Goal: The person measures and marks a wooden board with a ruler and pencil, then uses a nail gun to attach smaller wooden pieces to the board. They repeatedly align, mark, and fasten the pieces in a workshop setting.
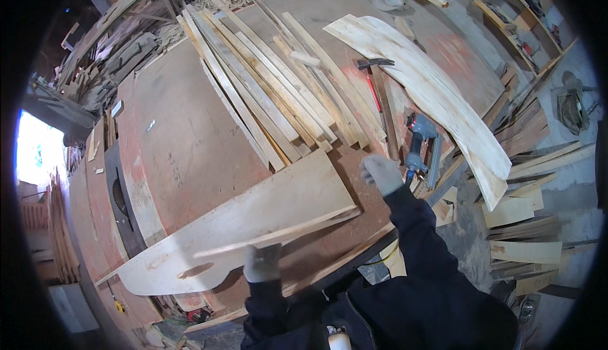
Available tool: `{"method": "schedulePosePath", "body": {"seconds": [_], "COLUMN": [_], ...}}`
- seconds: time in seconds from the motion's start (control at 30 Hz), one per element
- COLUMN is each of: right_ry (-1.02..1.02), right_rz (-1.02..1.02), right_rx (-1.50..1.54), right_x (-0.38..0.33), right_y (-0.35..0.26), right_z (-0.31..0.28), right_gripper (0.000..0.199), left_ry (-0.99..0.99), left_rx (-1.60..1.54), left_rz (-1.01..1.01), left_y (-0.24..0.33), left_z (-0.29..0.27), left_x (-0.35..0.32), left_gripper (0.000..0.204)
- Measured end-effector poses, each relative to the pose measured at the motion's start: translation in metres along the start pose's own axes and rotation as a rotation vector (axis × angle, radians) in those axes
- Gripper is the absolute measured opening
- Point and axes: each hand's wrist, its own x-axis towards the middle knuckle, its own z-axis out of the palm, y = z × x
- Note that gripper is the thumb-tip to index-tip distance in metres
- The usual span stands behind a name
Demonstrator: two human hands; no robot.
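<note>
From where I watched, the left hand (261, 262), in a grey work glove, had its grip pressed around the near end of a thin pale wooden strip (278, 235) that lay slantwise along the lower edge of a wide pale plywood panel with an oval slot cut near its rounded end (240, 220). The panel rested on the reddish-brown tabletop (183, 141), its slotted end overhanging toward the left. The right hand (381, 173), also gloved, hovered above the tabletop just beside the blue and grey nail gun (418, 144); I could not tell whether its fingers were spread or curled, though it held nothing that I could see. A wooden-handled hammer with a dark head (380, 97) lay past the gun, next to a fanned stack of pale wooden slats (278, 90), and a long curved pale plywood sheet (430, 90) arched off to the right. I judged that doing this well meant keeping the strip flush with the panel's edge along its whole length and pinned flat by the left hand, since so slender a piece would spring or slide easily, while the right hand took up the gun without nudging the panel.
</note>
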Motion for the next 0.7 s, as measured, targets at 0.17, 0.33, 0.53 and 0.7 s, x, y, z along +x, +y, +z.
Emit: {"method": "schedulePosePath", "body": {"seconds": [0.17,0.33,0.53,0.7], "right_ry": [0.238,0.2,0.144,0.123], "right_rz": [-0.402,-0.335,-0.219,-0.143], "right_rx": [-0.952,-1.448,-1.484,-1.176], "right_x": [0.105,0.129,0.141,0.149], "right_y": [0.002,0.0,-0.012,-0.03], "right_z": [0.047,0.06,0.033,0.013], "right_gripper": [0.032,0.05,0.046,0.043], "left_ry": [0.129,-0.082,0.099,0.12], "left_rx": [-0.071,-0.03,0.03,0.034], "left_rz": [0.086,0.137,0.155,0.144], "left_y": [0.019,0.013,0.007,0.008], "left_z": [-0.036,-0.076,-0.086,-0.09], "left_x": [0.062,0.094,0.102,0.103], "left_gripper": [0.039,0.037,0.036,0.032]}}
